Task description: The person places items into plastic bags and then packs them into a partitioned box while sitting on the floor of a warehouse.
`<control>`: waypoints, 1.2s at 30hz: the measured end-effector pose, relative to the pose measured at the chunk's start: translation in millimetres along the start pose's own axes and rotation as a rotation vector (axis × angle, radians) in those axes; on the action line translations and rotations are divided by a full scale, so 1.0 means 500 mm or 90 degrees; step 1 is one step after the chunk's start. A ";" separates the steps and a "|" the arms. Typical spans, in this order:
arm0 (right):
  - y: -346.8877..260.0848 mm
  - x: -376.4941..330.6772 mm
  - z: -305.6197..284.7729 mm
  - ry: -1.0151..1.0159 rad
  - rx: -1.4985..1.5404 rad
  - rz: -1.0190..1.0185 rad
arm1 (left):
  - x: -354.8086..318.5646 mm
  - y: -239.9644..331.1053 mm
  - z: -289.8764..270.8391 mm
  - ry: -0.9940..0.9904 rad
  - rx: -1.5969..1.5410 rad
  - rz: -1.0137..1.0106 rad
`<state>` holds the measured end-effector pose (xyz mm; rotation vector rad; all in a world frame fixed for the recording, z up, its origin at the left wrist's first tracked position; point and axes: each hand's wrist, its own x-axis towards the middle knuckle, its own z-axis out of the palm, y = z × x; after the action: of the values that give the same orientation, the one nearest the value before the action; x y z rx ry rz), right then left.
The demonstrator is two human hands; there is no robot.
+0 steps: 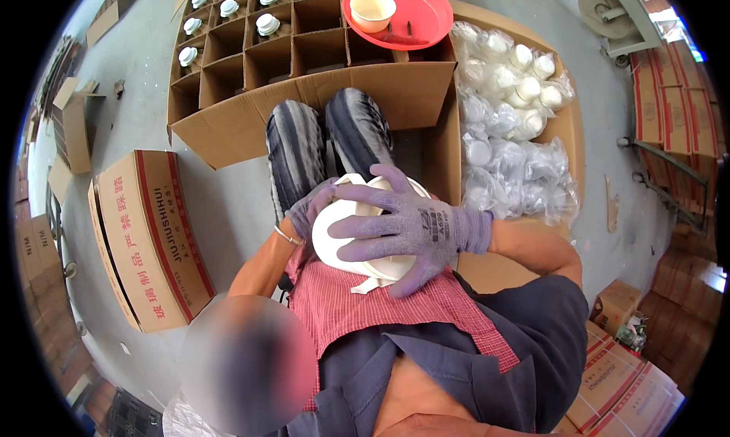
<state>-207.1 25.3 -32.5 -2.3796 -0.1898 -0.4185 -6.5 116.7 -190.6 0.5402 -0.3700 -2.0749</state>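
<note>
A rounded white object [334, 235] with a smooth surface and a strap-like strip lies on my lap, over a red checked apron [380, 308]. Both my hands wear purple knit gloves. My left hand [310, 207] is closed around its left side, some fingers hidden behind it. Across its top lies my right hand [407, 226], fingers spread wide and flat against the white surface. Much of the object is hidden under this hand, so its exact kind cannot be made out. Past my knees stands a divided cardboard carton [304, 95] with several white-capped bottles [268, 24] in its compartments.
A red basin [437, 19] with a cream cup [372, 11] rests on the carton's right corner. To the right, an open box [574, 125] holds bagged white items [525, 91] and clear-wrapped pieces [517, 167]. A closed carton [152, 239] stands at my left. Stacked boxes [677, 118] line the far right.
</note>
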 end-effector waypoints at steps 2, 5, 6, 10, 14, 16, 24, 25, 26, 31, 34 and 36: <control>0.004 0.008 -0.014 -0.003 0.025 -0.048 | -0.004 -0.013 -0.018 -0.035 0.019 0.048; 0.058 -0.060 -0.023 0.014 -0.007 0.107 | 0.011 0.022 0.018 0.037 0.240 0.024; 0.081 -0.096 0.000 0.128 -0.045 0.207 | 0.014 0.035 0.050 0.074 0.412 0.072; 0.127 -0.146 0.045 0.407 0.276 0.446 | -0.013 0.020 0.116 0.393 0.383 0.076; 0.105 -0.112 0.083 0.337 0.180 0.482 | -0.011 0.000 0.069 0.361 0.321 0.101; 0.066 -0.064 0.048 0.199 0.043 0.291 | -0.001 0.018 0.040 0.278 0.285 0.001; 0.051 -0.012 0.009 0.182 0.029 0.097 | -0.002 0.061 0.093 0.156 0.705 0.109; 0.080 -0.042 0.016 0.226 0.062 0.166 | -0.001 0.051 0.074 0.257 0.443 0.055; 0.106 -0.067 0.042 0.301 0.128 0.264 | -0.002 0.037 0.065 0.319 0.399 0.081; 0.154 -0.109 0.083 0.401 0.391 0.533 | -0.012 0.030 0.094 0.379 0.469 0.321; 0.135 -0.087 0.043 0.319 0.335 0.511 | -0.018 0.050 0.068 0.385 0.439 0.219; 0.141 -0.085 0.010 0.158 0.250 0.446 | -0.028 0.070 0.061 0.367 0.332 0.134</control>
<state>-228.0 -24.4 -94.5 -1.8326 0.6063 -0.2936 9.4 111.8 -145.1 1.3100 -0.5922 -1.5216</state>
